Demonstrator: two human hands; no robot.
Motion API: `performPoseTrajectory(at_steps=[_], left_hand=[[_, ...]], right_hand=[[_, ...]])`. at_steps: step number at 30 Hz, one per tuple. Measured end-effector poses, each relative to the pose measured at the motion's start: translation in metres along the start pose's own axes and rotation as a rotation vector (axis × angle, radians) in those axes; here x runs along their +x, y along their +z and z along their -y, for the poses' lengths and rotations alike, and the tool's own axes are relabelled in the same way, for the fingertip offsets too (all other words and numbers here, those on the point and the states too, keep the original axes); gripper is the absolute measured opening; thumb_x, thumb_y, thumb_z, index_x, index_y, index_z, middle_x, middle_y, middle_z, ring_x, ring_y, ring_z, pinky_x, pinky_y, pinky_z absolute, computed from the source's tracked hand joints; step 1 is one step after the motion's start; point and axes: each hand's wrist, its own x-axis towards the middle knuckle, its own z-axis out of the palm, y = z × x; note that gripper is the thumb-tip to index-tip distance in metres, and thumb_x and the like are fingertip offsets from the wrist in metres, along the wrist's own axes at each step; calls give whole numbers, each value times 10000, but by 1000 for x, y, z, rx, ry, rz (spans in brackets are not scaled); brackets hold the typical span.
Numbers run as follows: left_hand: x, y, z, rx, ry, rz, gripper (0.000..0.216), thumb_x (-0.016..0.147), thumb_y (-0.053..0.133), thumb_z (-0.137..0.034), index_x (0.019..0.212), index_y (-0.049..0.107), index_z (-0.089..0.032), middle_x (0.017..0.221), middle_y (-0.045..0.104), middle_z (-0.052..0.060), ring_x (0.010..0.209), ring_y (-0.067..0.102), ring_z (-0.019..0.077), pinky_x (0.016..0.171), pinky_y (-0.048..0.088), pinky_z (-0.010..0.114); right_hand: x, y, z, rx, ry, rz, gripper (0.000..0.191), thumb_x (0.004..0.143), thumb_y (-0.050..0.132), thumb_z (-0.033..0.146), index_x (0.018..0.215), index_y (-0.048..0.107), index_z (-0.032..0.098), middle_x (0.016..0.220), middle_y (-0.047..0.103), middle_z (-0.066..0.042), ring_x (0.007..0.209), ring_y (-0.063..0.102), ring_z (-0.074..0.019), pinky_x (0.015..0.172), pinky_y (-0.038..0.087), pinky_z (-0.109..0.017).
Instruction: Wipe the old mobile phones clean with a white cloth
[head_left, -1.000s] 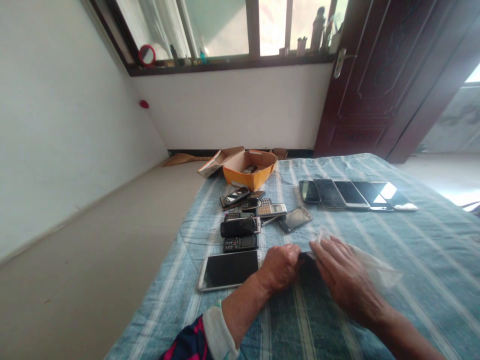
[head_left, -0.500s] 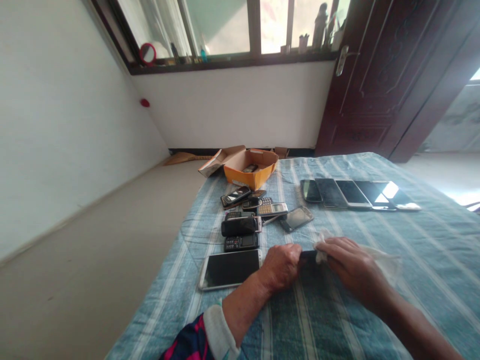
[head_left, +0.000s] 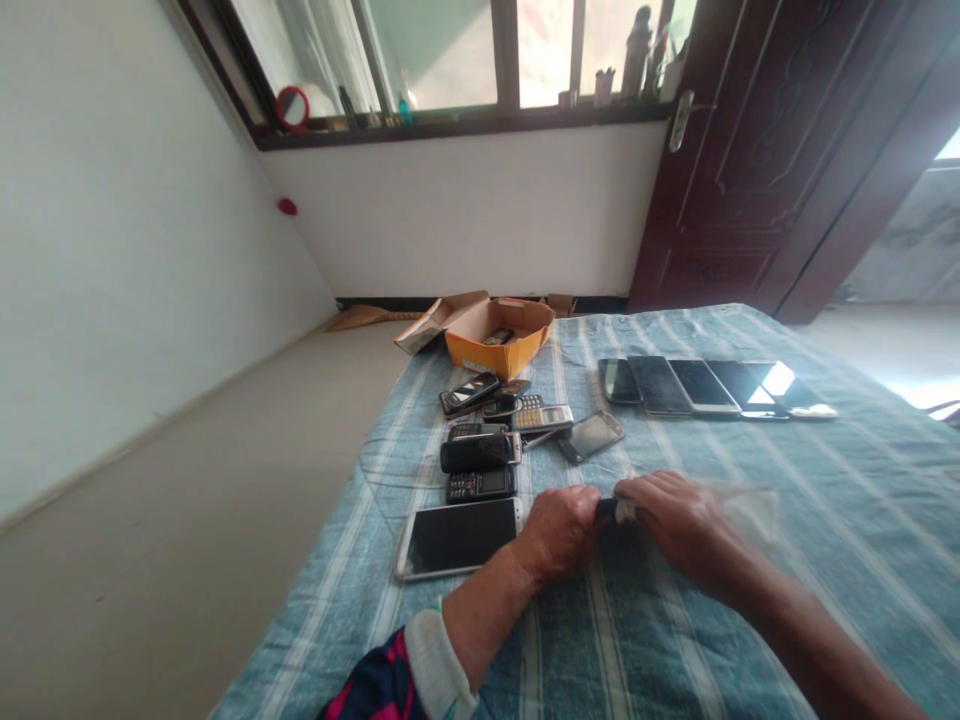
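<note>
On the striped cloth (head_left: 862, 520), beside a large smartphone (head_left: 459, 537), the left hand (head_left: 559, 525) clamps its fingers on a dark phone (head_left: 606, 507) to steady it, while the right hand (head_left: 679, 515) pinches a white wipe (head_left: 627, 512) against it with closed fingers.

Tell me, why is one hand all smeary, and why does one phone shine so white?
Head view: the right hand and its cloth are smeared by motion blur, while the left hand, holding a dark phone, looks sharp. In the same view the shiny phone near the far row's right end mirrors bright light, so glare whitens it.
</note>
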Motion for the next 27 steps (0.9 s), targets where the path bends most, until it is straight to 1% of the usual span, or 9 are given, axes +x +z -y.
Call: performPoseTrajectory(at_steps=[3,7,9,12,15,19,21,27], left_hand=[[0,3,1,-11,4,-11,141,888,440,-239,914,563,-177,884,676,55,804,638,190,688,467,254],[-1,2,1,-20,15,-7,151,891,445,-258,946,562,-179,904,680,54,826,637,192,688,465,250],[-1,2,1,-11,29,-2,166,899,436,-273,951,562,-178,903,679,53,833,640,198,683,463,252],[-1,1,1,6,24,5,213,915,415,-329,915,567,-179,875,674,55,815,645,202,667,460,256],[-1,-1,0,22,14,17,240,912,423,-370,884,568,-181,867,671,61,814,648,211,654,460,262],[-2,-3,-1,45,32,14,167,894,449,-301,875,563,-180,886,673,64,804,653,214,637,458,265],[-2,-2,-1,51,33,10,154,886,460,-293,872,561,-178,882,675,64,794,654,215,630,459,266],[-3,1,0,50,47,-5,137,881,462,-279,866,557,-181,874,674,56,796,653,213,647,473,270]], right_hand=[[7,6,8,34,-11,15,235,889,392,112,871,611,193,767,636,-40,737,587,-159,689,442,-278],[10,8,10,58,-13,44,231,901,389,126,893,612,188,745,612,-37,716,562,-153,685,432,-279],[8,7,7,36,-39,31,237,902,383,126,901,614,180,736,605,-42,710,553,-153,681,432,-283],[3,3,1,-28,-75,0,234,903,383,135,901,613,176,747,609,-50,719,557,-162,681,438,-294],[-5,-3,-9,-71,-86,-1,219,906,391,148,918,608,176,761,616,-53,720,566,-165,678,445,-300],[-17,-13,-24,-116,-72,40,187,914,414,182,958,595,177,771,616,-50,731,571,-170,685,448,-305],[-23,-17,-32,-141,-70,58,177,919,420,193,971,589,178,791,621,-54,748,577,-171,702,451,-310],[-39,-31,-45,-169,-6,42,182,921,425,229,1013,579,195,848,647,-58,777,603,-173,708,469,-310]])
